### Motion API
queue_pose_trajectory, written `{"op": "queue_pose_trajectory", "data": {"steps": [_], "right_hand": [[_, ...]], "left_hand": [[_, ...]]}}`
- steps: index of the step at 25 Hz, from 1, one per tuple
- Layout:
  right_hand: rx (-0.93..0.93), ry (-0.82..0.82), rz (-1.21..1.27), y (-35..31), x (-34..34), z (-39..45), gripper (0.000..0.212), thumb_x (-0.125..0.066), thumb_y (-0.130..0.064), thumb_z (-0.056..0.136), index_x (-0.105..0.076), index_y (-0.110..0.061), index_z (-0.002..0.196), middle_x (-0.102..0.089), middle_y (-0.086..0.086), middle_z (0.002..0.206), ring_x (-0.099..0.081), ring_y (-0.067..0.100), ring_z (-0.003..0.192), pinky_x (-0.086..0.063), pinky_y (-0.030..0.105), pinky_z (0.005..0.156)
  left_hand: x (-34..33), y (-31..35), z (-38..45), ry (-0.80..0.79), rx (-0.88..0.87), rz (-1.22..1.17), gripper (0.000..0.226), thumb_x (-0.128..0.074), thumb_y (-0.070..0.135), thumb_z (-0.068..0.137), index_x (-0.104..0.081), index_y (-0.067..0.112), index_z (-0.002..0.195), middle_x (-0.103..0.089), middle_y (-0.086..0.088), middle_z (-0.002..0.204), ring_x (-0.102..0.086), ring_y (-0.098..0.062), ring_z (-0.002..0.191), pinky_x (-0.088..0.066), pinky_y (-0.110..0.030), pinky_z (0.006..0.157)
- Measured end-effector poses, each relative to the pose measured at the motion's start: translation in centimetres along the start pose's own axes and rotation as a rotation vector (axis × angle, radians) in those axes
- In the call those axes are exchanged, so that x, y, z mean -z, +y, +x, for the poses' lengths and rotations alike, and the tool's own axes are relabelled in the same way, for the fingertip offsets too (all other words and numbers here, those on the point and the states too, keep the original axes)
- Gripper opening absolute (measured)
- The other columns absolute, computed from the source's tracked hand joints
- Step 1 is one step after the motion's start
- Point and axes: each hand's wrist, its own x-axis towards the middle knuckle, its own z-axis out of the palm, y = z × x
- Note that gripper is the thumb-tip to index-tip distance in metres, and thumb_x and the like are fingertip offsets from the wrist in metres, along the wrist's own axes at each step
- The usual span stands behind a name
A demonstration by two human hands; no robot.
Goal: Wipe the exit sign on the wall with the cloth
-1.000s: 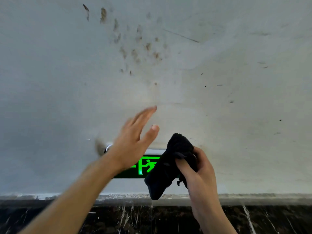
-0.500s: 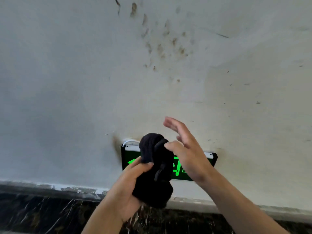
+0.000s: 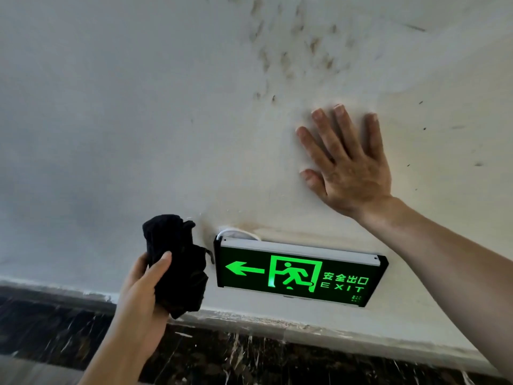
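Low on the wall (image 3: 138,120), just above its bottom edge where the pale plaster meets a dark marble skirting (image 3: 249,357), hangs the sign (image 3: 299,273), lit green with an arrow, a running figure and the word EXIT; a white cable (image 3: 236,232) loops out behind its top left corner. Nothing touches its face. Just beside its left end the left hand (image 3: 144,290) holds the cloth (image 3: 177,262), a black bunched wad, with the thumb closed over the front and the fingers wrapped behind; the cloth is apart from the sign by a narrow gap. Above the sign's right half the right hand (image 3: 347,165) lies flat on the wall, fingers spread wide and holding nothing, apparently as a brace. Brown smudges (image 3: 291,51) speckle the plaster higher up. The step in hand looks like the approach, with wiping not yet begun. The next move calls for carrying the cloth rightward onto the panel's left edge, pressing flat and sweeping along its face, gently enough not to tug the cable.
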Motion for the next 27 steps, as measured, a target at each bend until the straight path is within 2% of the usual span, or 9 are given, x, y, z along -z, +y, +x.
{"op": "queue_pose_trajectory", "data": {"steps": [2, 4, 7, 11, 14, 18, 21, 23, 27], "right_hand": [[0.001, 0.042, -0.024, 0.1, -0.4, 0.0, 0.065, -0.044, -0.048, 0.096, -0.028, -0.02, 0.153, -0.024, 0.008, 0.157, -0.019, 0.032, 0.145, -0.006, 0.057, 0.116], [0.007, 0.077, -0.034, 0.1, -0.6, -0.1, 0.066, -0.044, -0.048, 0.095, -0.029, -0.02, 0.152, -0.025, 0.008, 0.157, -0.021, 0.032, 0.145, -0.008, 0.058, 0.116], [0.008, 0.084, -0.028, 0.1, -0.7, -0.2, 0.065, -0.044, -0.048, 0.095, -0.029, -0.02, 0.152, -0.026, 0.008, 0.157, -0.021, 0.032, 0.145, -0.008, 0.058, 0.116], [-0.004, 0.096, -0.012, 0.2, -0.7, 0.0, 0.065, -0.045, -0.047, 0.095, -0.031, -0.02, 0.152, -0.026, 0.007, 0.156, -0.021, 0.031, 0.145, -0.006, 0.056, 0.117], [-0.007, 0.096, -0.014, 0.1, -0.7, 0.0, 0.065, -0.045, -0.047, 0.094, -0.031, -0.021, 0.152, -0.026, 0.006, 0.156, -0.022, 0.032, 0.144, -0.006, 0.056, 0.117], [-0.006, 0.097, -0.015, 0.1, -0.8, -0.1, 0.065, -0.046, -0.047, 0.094, -0.031, -0.021, 0.152, -0.026, 0.006, 0.158, -0.023, 0.032, 0.144, -0.007, 0.056, 0.116], [-0.004, 0.1, -0.041, 0.1, -0.9, 0.0, 0.067, -0.045, -0.048, 0.093, -0.03, -0.021, 0.152, -0.026, 0.006, 0.158, -0.024, 0.033, 0.143, -0.007, 0.057, 0.116], [-0.001, 0.116, -0.056, 0.1, -1.0, 0.0, 0.067, -0.046, -0.049, 0.093, -0.031, -0.02, 0.152, -0.027, 0.007, 0.157, -0.027, 0.033, 0.142, -0.009, 0.057, 0.116], [0.002, 0.104, -0.06, 0.2, -1.0, 0.0, 0.067, -0.045, -0.049, 0.093, -0.03, -0.02, 0.152, -0.028, 0.007, 0.158, -0.026, 0.033, 0.143, -0.008, 0.057, 0.116]], "left_hand": [[0.8, 0.2, 1.0, 0.064, -0.072, 0.055, 0.028, -0.065, 0.021, 0.089, -0.066, 0.023, 0.117, -0.074, -0.011, 0.114, -0.072, -0.037, 0.102, -0.056, -0.056, 0.087], [0.7, -0.2, 2.1, 0.164, -0.184, 0.188, 0.018, -0.062, 0.013, 0.098, -0.064, 0.025, 0.11, -0.073, -0.006, 0.108, -0.073, -0.03, 0.096, -0.057, -0.052, 0.086], [-0.8, -1.3, 3.8, 0.215, -0.367, 0.524, 0.032, -0.063, 0.008, 0.098, -0.053, 0.031, 0.119, -0.063, -0.002, 0.113, -0.068, -0.027, 0.096, -0.059, -0.048, 0.079], [-3.0, -3.2, 5.4, 0.247, -0.492, 0.814, 0.038, -0.067, 0.001, 0.093, -0.05, 0.018, 0.123, -0.05, 0.002, 0.114, -0.058, -0.023, 0.096, -0.055, -0.043, 0.076], [-3.6, -4.5, 5.6, 0.19, -0.476, 0.763, 0.054, -0.067, -0.002, 0.092, -0.042, 0.025, 0.131, -0.059, 0.005, 0.117, -0.063, -0.017, 0.097, -0.056, -0.037, 0.068], [-3.4, -5.4, 6.1, 0.132, -0.422, 0.764, 0.053, -0.063, -0.003, 0.093, -0.048, 0.037, 0.125, -0.066, 0.002, 0.104, -0.069, -0.026, 0.08, -0.056, -0.03, 0.05], [-3.6, -5.8, 6.0, 0.131, -0.444, 0.766, 0.05, -0.057, -0.006, 0.096, -0.051, 0.032, 0.128, -0.064, 0.013, 0.098, -0.066, -0.024, 0.084, -0.054, -0.029, 0.06], [-3.6, -6.4, 6.0, 0.141, -0.414, 0.749, 0.049, -0.054, -0.006, 0.097, -0.052, 0.032, 0.129, -0.065, 0.009, 0.098, -0.065, -0.026, 0.086, -0.057, -0.041, 0.066], [-3.4, -7.4, 6.0, 0.128, -0.351, 0.677, 0.057, -0.051, -0.005, 0.099, -0.056, 0.048, 0.119, -0.068, 0.006, 0.099, -0.066, -0.026, 0.08, -0.055, -0.039, 0.06]]}}
